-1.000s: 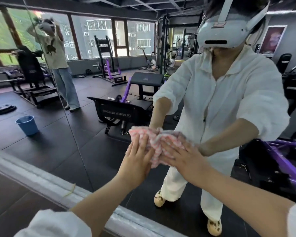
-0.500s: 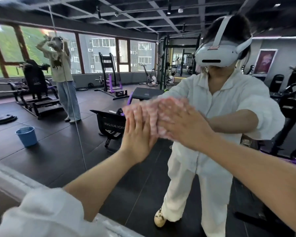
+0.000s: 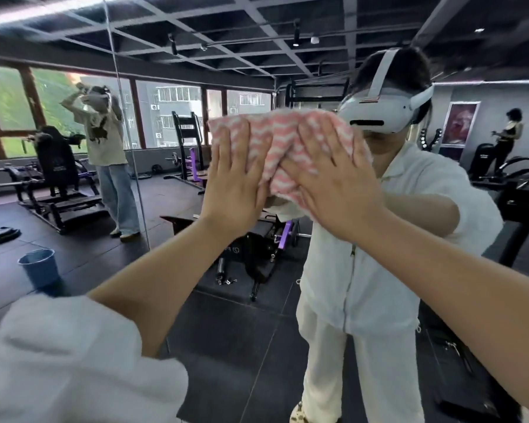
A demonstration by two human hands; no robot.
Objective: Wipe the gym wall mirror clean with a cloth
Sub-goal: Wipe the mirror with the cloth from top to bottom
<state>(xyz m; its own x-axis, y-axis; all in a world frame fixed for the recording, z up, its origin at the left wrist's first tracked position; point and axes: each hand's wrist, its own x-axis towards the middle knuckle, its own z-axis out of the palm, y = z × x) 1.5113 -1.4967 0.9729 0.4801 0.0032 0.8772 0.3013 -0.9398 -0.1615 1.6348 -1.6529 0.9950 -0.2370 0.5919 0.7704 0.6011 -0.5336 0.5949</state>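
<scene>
Both flat palms press the cloth (image 3: 283,148) against the mirror (image 3: 226,325): left hand (image 3: 232,181) at its 8 o'clock edge, right hand (image 3: 333,184) at 4 o'clock, fingers straight. Its long axis runs 9 to 3; both hands equally near.

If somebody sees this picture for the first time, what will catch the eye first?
First, the pink and white cloth at upper centre, pressed flat on the mirror by the left hand and right hand, fingers straight. Then the wearer's reflection in white behind it, and the blue bucket reflected lower left.
</scene>
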